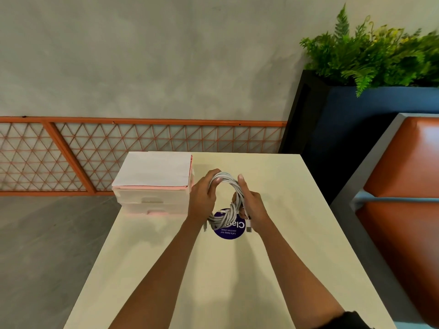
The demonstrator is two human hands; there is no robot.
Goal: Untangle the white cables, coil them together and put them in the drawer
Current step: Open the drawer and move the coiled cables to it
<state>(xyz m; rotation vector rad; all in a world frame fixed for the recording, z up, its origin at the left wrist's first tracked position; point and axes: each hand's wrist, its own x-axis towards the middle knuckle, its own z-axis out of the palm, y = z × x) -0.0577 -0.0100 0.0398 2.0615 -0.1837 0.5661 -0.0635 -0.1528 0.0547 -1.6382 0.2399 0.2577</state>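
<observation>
The white cables form one coiled loop held upright above the table, with a twisted wrap at the loop's lower part and plug ends hanging below. My left hand grips the loop's left side. My right hand grips its right side, thumb up along the coil. A small drawer unit, translucent with pink trim and a white top, stands at the table's far left corner, just left of my left hand. Both of its drawers look closed.
The cream table carries a round purple sticker under the coil. An orange lattice railing runs behind the table. To the right are a dark planter with ferns and an orange padded bench.
</observation>
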